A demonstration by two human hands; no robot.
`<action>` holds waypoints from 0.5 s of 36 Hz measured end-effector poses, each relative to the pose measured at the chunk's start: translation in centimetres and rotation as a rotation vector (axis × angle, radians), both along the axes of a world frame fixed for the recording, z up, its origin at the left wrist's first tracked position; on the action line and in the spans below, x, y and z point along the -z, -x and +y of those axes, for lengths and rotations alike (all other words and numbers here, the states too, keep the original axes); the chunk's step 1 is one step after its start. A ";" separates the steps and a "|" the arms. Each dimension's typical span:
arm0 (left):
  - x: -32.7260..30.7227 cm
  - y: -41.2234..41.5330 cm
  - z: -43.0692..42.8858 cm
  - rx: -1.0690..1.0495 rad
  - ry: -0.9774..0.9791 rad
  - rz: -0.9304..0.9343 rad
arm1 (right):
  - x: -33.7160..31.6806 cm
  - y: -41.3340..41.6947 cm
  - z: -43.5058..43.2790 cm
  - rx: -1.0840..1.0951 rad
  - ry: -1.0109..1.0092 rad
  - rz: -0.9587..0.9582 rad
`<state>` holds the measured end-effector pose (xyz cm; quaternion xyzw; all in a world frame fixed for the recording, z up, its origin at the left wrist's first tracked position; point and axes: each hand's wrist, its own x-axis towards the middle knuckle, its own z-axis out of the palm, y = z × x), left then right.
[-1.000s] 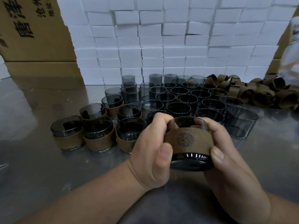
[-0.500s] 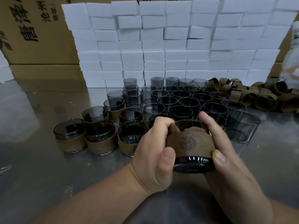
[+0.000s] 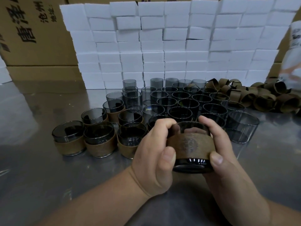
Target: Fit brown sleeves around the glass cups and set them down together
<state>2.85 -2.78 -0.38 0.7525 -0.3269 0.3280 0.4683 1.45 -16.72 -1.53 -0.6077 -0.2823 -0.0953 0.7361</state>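
Observation:
I hold a smoky glass cup (image 3: pixel 192 165) tilted toward me above the steel table, with a brown sleeve (image 3: pixel 189 146) bearing a round emblem wrapped around its middle. My left hand (image 3: pixel 153 154) grips its left side, thumb on the sleeve and fingers over the rim. My right hand (image 3: pixel 218 150) clasps the right side the same way. Several sleeved cups (image 3: pixel 99 141) stand together at the left. Behind the held cup, several bare glass cups (image 3: pixel 179 103) stand in rows.
A heap of loose brown sleeves (image 3: pixel 260 97) lies at the back right. A wall of stacked white boxes (image 3: pixel 162 46) closes off the back, with cardboard cartons (image 3: pixel 32 30) at the left. The shiny steel table (image 3: pixel 40 168) spreads in front of the sleeved cups.
Both hands have kept hold of the cup while the sleeve sits slightly higher toward the rim. The view has shifted a little, lowering the scene in the frame.

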 end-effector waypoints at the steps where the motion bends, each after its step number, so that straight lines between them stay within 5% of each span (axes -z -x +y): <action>1: 0.0 -0.1 -0.1 -0.021 -0.001 -0.008 | 0.2 -0.2 -0.1 0.019 0.032 -0.023; 12: -0.6 1.7 -1.2 0.180 0.218 0.225 | 0.3 0.7 -0.5 0.169 0.130 -0.163; 18: -0.7 2.3 -1.5 0.185 0.185 0.215 | -0.4 1.4 -0.5 0.142 0.184 -0.143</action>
